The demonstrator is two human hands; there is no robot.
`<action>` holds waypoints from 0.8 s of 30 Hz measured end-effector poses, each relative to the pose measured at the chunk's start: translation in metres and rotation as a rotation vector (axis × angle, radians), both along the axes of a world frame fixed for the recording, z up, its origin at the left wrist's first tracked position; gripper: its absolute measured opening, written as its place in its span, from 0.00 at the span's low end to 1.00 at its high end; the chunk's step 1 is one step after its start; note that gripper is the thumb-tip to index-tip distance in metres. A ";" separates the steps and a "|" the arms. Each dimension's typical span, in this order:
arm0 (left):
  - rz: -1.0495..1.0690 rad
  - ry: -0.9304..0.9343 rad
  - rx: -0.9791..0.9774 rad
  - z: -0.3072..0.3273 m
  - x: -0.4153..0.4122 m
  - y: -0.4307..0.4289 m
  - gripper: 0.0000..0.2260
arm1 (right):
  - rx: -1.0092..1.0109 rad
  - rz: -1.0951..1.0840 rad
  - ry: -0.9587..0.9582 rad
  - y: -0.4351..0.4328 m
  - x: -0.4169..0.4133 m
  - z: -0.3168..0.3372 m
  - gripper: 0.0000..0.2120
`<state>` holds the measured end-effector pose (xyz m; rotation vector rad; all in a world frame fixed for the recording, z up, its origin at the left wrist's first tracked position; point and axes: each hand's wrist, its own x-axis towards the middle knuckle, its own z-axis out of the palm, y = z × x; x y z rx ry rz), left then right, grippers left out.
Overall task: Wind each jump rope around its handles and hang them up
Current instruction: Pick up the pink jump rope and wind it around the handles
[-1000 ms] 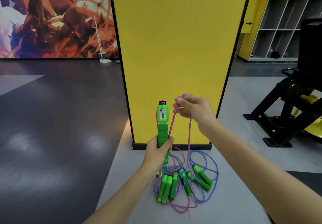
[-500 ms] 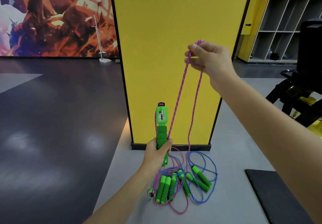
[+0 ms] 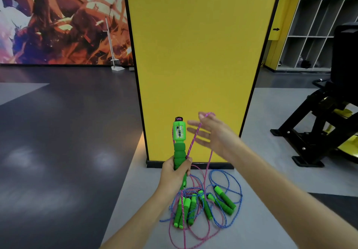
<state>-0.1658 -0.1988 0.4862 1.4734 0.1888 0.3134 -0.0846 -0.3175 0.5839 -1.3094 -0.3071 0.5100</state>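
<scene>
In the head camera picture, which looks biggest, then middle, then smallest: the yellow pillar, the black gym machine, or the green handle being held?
1. yellow pillar
2. black gym machine, cut off at the edge
3. green handle in the left hand, smallest though nearest the camera

Person's body seen only as two arms and hands; left forearm (image 3: 143, 217) bare along whole visible length, slim, narrowing toward wrist; right forearm (image 3: 280, 188) likewise bare to frame edge, looks much broader, being nearer wide-angle lens; skin uncovered at both wrists; left hand (image 3: 174, 173) bare, sharp in outline; right hand (image 3: 215, 134) bare, softened by motion blur; its fingers (image 3: 193, 123) long, slender, edges smeared; nails too blurred to tell.
</scene>
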 end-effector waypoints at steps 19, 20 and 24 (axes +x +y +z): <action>0.006 -0.005 0.009 0.012 -0.001 -0.005 0.09 | -0.264 -0.179 -0.269 0.009 -0.016 -0.030 0.05; 0.002 -0.005 0.011 0.011 -0.002 -0.004 0.10 | -0.252 -0.198 -0.277 0.010 -0.013 -0.022 0.05; 0.005 0.001 -0.005 0.006 -0.002 -0.001 0.10 | -0.191 -0.261 -0.319 0.012 0.000 0.013 0.06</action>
